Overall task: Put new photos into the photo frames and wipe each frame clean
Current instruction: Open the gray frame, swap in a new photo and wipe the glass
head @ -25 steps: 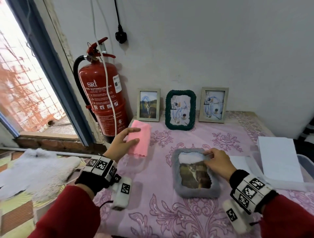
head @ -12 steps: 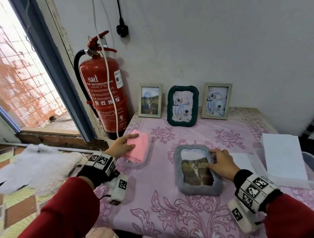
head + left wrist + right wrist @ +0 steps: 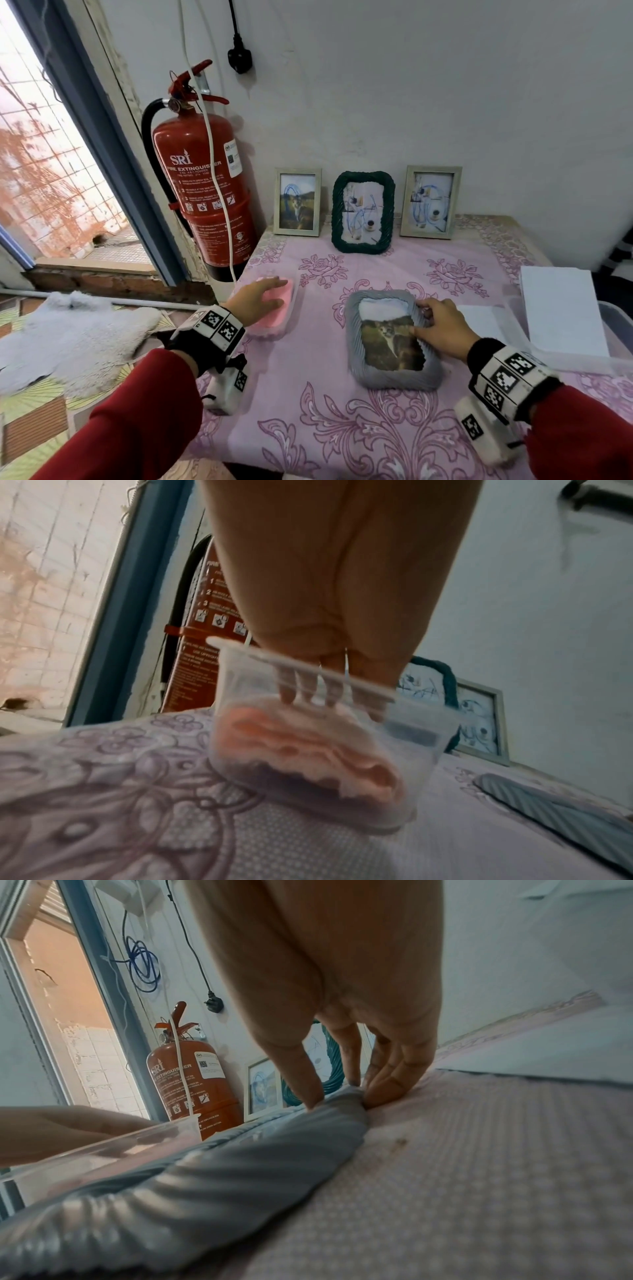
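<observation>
So there's a grey ribbed frame (image 3: 390, 339) lying flat on its back near the middle of the table (image 3: 342, 428), with a cat photo (image 3: 390, 344) filling only the lower part of its opening, white showing above it. A pink cloth (image 3: 277, 301) sits bunched inside a clear plastic tub (image 3: 404, 772) by the table's left edge. Along the back edge three frames stand upright: a pale wooden one (image 3: 297, 202), a dark green rope-edged one (image 3: 363, 212), and another pale one (image 3: 431, 202).
</observation>
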